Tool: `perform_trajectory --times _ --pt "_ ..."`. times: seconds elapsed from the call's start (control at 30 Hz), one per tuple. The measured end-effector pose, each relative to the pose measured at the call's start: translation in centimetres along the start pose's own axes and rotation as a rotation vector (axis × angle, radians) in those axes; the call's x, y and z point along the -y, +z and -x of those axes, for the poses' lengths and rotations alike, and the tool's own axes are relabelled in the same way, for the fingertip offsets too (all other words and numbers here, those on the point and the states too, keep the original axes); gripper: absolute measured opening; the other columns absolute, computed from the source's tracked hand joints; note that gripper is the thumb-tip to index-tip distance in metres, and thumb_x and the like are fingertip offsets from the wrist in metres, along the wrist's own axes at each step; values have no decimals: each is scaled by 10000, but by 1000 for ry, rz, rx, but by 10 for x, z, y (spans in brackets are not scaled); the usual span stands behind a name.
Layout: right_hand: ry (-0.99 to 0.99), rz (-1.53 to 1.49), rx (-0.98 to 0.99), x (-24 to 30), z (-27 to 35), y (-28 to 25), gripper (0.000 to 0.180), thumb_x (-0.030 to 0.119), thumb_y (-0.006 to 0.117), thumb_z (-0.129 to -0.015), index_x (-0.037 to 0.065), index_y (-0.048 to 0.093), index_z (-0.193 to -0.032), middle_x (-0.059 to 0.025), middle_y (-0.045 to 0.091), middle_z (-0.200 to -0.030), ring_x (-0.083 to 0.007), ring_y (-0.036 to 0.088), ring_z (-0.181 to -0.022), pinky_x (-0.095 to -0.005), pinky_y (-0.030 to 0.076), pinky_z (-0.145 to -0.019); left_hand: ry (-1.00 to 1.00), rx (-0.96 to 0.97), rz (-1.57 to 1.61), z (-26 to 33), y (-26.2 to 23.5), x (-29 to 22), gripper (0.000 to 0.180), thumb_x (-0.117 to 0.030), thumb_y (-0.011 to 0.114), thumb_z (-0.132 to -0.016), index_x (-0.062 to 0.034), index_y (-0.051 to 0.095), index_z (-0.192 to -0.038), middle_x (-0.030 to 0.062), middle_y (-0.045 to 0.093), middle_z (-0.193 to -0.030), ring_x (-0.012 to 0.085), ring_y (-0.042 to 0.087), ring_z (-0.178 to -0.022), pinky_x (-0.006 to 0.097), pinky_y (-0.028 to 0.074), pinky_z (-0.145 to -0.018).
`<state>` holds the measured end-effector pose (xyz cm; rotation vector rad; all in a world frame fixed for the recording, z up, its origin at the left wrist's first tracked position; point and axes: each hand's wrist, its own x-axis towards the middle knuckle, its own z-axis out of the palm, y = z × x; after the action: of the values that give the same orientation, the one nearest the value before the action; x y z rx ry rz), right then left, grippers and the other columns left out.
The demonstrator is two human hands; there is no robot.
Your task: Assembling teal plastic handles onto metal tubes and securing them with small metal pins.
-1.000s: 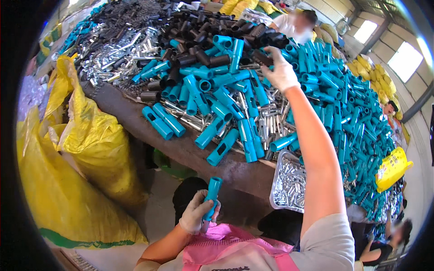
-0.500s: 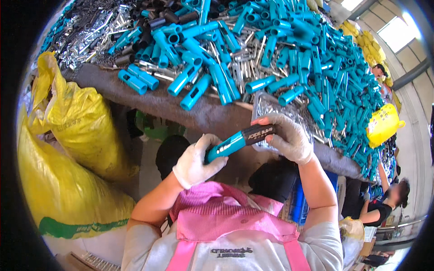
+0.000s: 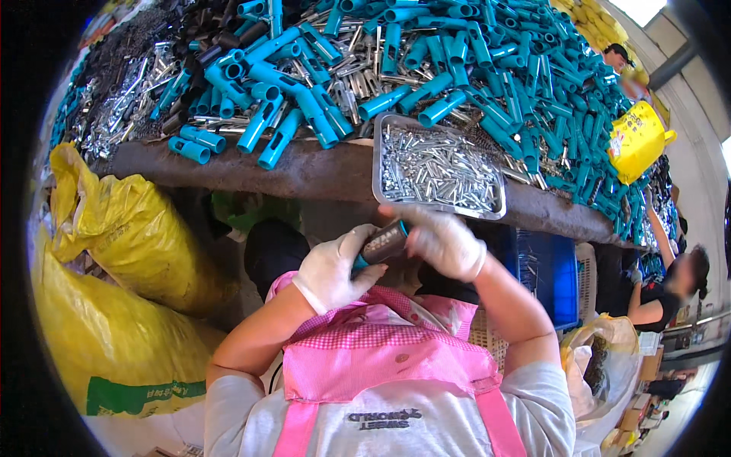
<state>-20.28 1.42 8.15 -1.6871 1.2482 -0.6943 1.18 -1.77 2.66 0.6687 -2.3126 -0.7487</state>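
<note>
— Workshop table [image 3: 304,171], what's nearest it?
— Both gloved hands, below its edge: left hand [image 3: 333,268] and right hand [image 3: 444,242], fingers closed on a teal-and-black tube [image 3: 382,245].
— Beyond?
— Metal tray of pins [image 3: 438,167] on the table, then the teal tube pile [image 3: 457,61].
</note>
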Motion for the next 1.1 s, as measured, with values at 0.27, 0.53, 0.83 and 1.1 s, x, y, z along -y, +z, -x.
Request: perform_trajectory --times 0.27,0.53,0.83,1.1 --pt "-173 1149 -679 -91 -90 -104 179 192 644 -776 129 622 -942 -106 597 -925 -304 570 -930 -422 470 -803 -286 -141 288 -7 23 4 469 -304 758 -741 -45 540 -1065 177 649 -847 348 648 -810 375 506 -685" --pt "-283 339 -271 -6 3 -78 165 -46 610 -786 8 615 -942 -84 634 -909 -193 619 -854 -306 484 -773 -374 -28 239 -13 24 9 513 -334 758 -728 -47 545 -1097 180 648 -879 345 645 -834 380 499 -714" --pt "-377 573 -149 -19 45 -38 167 147 684 -769 66 635 -906 -111 615 -786 -295 610 -714 -384 490 -625 -9 167 108 -34 46 1 557 -343 727 -740 -110 487 -1186 172 641 -908 354 634 -816 419 509 -685" --pt "-78 634 -808 -74 -85 -194 226 168 472 -897 14 591 -1012 -122 657 -843 -252 654 -753 -331 496 -688 -268 11 428 -32 57 1 438 -227 721 -757 -53 535 -1114 157 630 -907 282 649 -829 338 496 -746"
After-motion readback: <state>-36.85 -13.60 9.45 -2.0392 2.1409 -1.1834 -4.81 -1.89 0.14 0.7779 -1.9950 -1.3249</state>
